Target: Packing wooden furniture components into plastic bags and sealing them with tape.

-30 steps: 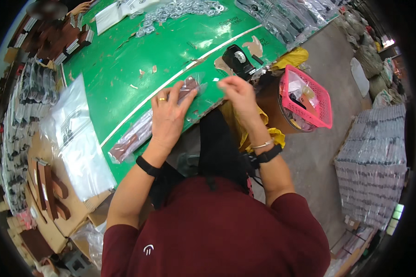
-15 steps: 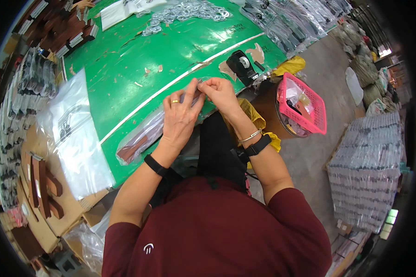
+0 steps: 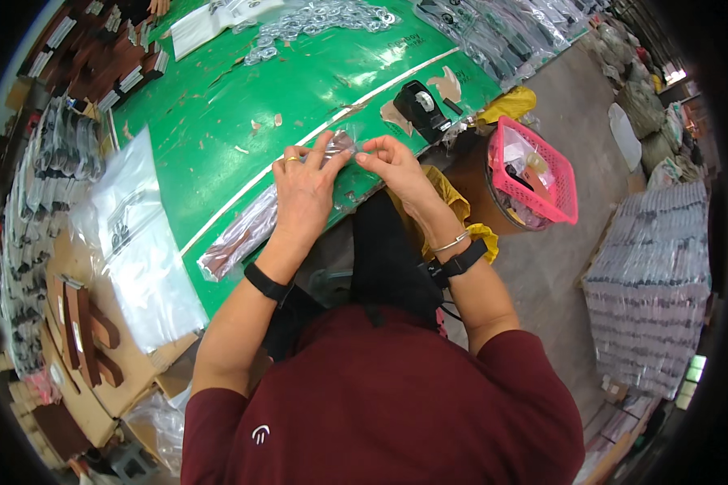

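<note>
Long clear plastic bag (image 3: 255,230) holding brown strips, lying diagonally across green table edge, upper end lifted.

Green bench (image 3: 218,121) with white stripe. Black tape dispenser (image 3: 419,107) at 1 o'clock, heap of clear packets (image 3: 323,16) at 12, long clear bag of brown strips (image 3: 247,234) near front edge.

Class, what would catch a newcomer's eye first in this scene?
Two bare hands, the left hand and the right hand, pinch the end of a long clear plastic bag holding brown strips on the bright green table. A pink plastic basket stands at the right.
</note>
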The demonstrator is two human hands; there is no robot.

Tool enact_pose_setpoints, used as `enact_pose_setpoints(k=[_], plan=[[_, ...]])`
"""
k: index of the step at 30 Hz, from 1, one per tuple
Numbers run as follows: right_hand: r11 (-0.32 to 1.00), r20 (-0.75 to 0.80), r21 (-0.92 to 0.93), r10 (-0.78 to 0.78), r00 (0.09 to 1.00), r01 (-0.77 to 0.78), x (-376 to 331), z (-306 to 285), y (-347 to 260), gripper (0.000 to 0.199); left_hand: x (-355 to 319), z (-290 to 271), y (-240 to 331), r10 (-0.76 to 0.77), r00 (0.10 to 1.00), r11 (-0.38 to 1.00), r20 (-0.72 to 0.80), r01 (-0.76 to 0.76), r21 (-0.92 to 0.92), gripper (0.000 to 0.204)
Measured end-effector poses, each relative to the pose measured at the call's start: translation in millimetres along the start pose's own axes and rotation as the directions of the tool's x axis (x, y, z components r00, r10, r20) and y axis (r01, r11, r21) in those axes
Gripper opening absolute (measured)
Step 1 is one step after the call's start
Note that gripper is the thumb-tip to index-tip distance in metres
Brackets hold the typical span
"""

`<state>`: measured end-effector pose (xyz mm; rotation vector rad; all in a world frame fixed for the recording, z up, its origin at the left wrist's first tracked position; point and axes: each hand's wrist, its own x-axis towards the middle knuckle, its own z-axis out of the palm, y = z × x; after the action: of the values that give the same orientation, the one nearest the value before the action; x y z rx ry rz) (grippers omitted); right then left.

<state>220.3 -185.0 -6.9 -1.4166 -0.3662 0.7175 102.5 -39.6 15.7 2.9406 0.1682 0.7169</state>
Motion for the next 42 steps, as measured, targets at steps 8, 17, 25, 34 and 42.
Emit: enact_pose_setpoints(k=[8,17,25,34,42], plan=[[0.999,-0.062,0.041,0.006,0.998,-0.003,6.4,10.7,10.5,0.021,10.0,-9.6,-15.1,-0.073,0.993,0.979,0.089,0.089,-0.185,0.040],[0.996,-0.106,0.075,-0.046,0.993,0.054,15.9,24.6,17.7,0.018,18.2,-15.7,-32.6,-0.091,0.983,0.921,0.157,0.143,-0.362,0.040],[0.971,-0.227,-0.200,-0.178,0.957,0.133,28.9,32.7,31.3,0.025,25.9,-1.5,-55.2,-0.142,0.969,0.810,0.203,0.232,-0.538,0.045],[0.898,-0.103,-0.422,-0.186,0.977,0.126,48.7,20.8,22.7,0.042,38.2,10.6,-99.1,-0.105,0.875,0.462,0.473,0.464,-0.756,0.047],[0.926,-0.051,-0.321,-0.228,0.972,0.200,19.1,-16.6,31.6,0.034,-4.3,-47.6,-162.9,-0.323,0.898,0.644,0.301,0.441,-0.625,0.072]])
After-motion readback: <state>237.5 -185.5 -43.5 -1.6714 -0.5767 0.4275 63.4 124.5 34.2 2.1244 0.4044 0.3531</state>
